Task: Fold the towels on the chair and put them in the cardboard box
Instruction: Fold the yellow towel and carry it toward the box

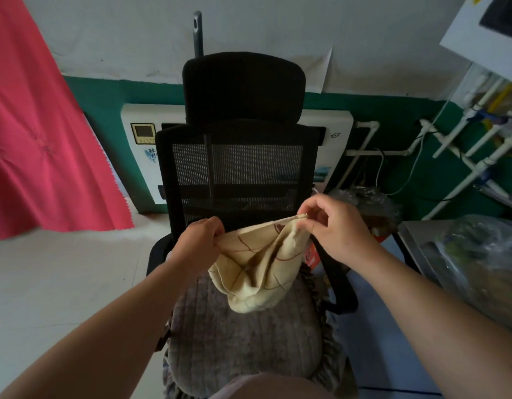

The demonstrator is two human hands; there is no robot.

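Both hands are up over the chair [237, 174]: the left hand [198, 243] has its fingers curled round one top corner of the cream towel [257, 272], and the right hand [332, 226] pinches the opposite corner between thumb and fingertips. The towel, cream with thin brown lines, sags in a loose pouch between them, its lower fold hanging over the back part of the grey quilted seat cushion [243, 341], near the mesh backrest. A pink cloth [39, 133] hangs at the left.
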